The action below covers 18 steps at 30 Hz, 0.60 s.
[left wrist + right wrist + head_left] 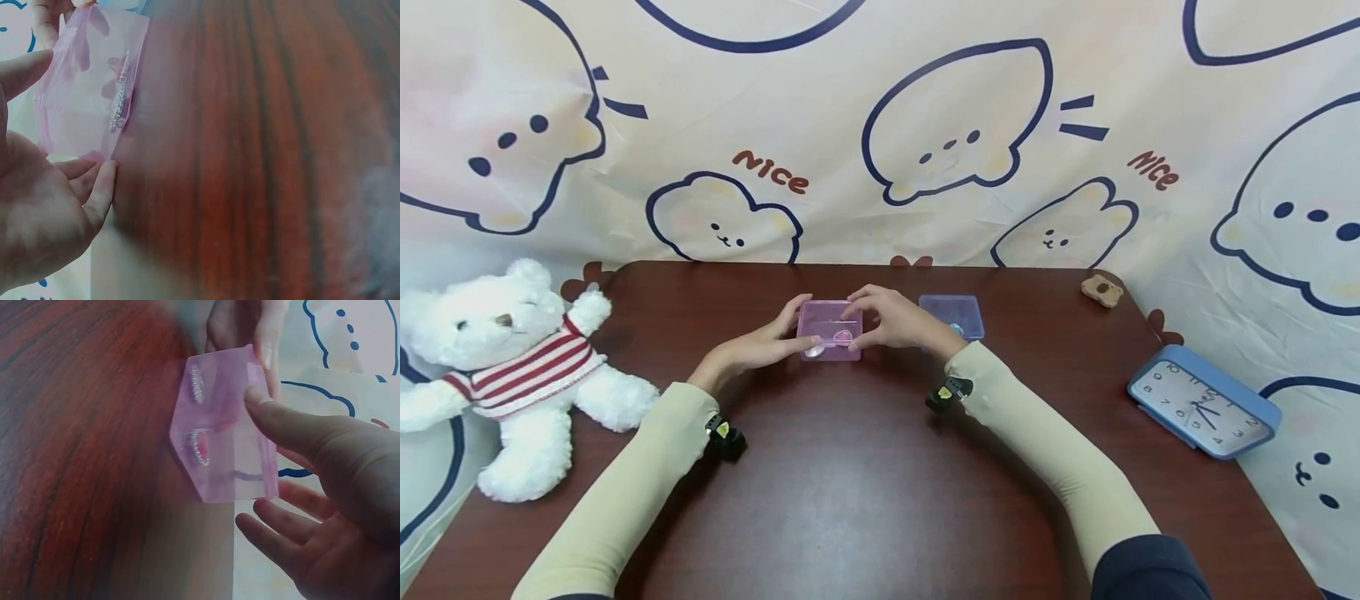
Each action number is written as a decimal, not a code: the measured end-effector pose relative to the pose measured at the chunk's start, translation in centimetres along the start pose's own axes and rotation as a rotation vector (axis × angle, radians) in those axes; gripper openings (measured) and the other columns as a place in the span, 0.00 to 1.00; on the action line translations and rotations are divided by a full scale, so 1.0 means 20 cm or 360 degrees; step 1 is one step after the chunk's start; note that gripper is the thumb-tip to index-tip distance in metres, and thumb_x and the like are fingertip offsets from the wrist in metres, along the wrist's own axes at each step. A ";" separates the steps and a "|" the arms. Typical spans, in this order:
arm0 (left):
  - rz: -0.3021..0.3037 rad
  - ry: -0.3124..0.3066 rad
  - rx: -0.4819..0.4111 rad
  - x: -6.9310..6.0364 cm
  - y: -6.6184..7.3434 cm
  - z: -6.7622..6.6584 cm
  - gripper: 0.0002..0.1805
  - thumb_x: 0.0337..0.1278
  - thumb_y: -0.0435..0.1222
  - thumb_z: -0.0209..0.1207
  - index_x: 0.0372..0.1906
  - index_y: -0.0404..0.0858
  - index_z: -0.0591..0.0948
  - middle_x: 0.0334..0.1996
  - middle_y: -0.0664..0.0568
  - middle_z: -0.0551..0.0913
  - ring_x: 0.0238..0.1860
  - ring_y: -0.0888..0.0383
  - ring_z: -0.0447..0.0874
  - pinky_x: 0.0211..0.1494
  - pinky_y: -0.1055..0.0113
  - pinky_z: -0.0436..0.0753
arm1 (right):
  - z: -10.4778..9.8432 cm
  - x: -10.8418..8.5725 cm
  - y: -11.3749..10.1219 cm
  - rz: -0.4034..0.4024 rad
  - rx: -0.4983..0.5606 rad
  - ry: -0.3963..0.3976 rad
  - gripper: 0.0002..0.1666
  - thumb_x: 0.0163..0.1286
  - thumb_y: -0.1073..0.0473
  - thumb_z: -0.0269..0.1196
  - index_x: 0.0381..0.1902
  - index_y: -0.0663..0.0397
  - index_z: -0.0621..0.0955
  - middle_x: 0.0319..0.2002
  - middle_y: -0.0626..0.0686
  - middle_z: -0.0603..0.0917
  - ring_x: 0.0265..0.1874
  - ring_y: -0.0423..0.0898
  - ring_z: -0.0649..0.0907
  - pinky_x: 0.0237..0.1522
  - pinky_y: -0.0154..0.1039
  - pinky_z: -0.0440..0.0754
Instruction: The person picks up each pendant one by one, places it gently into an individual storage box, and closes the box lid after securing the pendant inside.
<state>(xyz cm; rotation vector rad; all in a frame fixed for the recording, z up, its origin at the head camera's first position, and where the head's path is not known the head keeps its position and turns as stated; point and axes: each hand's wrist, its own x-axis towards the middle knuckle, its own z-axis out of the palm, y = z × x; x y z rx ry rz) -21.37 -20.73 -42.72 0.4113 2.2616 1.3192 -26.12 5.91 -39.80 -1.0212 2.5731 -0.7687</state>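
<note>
A see-through pink plastic box (820, 315) sits near the back middle of the table, between my two hands. My left hand (758, 343) grips its left side, thumb at the front and fingers behind. At the right side, my right hand (891, 321) holds the box between thumb and fingers; in the right wrist view the thumb presses near its edge. Inside or on the box are two small ornaments with silvery beaded rims, one with a pink centre (202, 447); their exact kind is unclear. The box looks closed.
Behind my right forearm stands a see-through blue box (951, 308) with a small shiny piece. A white teddy bear (535, 367) sits at the left. On the right are a blue clock (1202, 404) and a small brown bear-shaped object (1102, 290). A printed cloth hangs behind the table.
</note>
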 end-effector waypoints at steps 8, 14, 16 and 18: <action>-0.0041 -0.0038 -0.0024 -0.01 0.00 -0.04 0.52 0.74 0.55 0.54 0.81 0.52 0.28 0.81 0.38 0.40 0.82 0.37 0.37 0.80 0.30 0.40 | 0.03 0.01 0.01 -0.0102 -0.0068 0.0051 0.31 0.65 0.46 0.74 0.64 0.48 0.83 0.75 0.55 0.71 0.72 0.52 0.74 0.68 0.47 0.79; -0.0068 0.0028 -0.0007 -0.07 -0.03 -0.08 0.54 0.77 0.55 0.49 0.79 0.53 0.18 0.82 0.39 0.27 0.82 0.35 0.27 0.79 0.28 0.37 | 0.08 0.05 -0.02 -0.0291 -0.0268 0.0115 0.35 0.69 0.40 0.68 0.70 0.47 0.78 0.81 0.59 0.61 0.80 0.55 0.63 0.77 0.51 0.68; -0.0084 0.0048 0.0036 -0.08 -0.02 -0.09 0.57 0.75 0.57 0.50 0.77 0.54 0.15 0.82 0.40 0.22 0.83 0.35 0.25 0.79 0.27 0.37 | 0.07 0.02 -0.03 -0.0303 -0.0318 0.0161 0.40 0.68 0.36 0.68 0.72 0.44 0.76 0.83 0.57 0.56 0.82 0.55 0.59 0.78 0.52 0.66; -0.0065 0.0101 0.0133 -0.09 0.00 -0.08 0.59 0.74 0.59 0.51 0.76 0.52 0.13 0.82 0.41 0.19 0.83 0.36 0.23 0.79 0.27 0.38 | 0.03 -0.04 -0.03 -0.0315 -0.0346 0.0229 0.44 0.66 0.33 0.68 0.74 0.43 0.73 0.84 0.55 0.53 0.83 0.54 0.57 0.78 0.54 0.65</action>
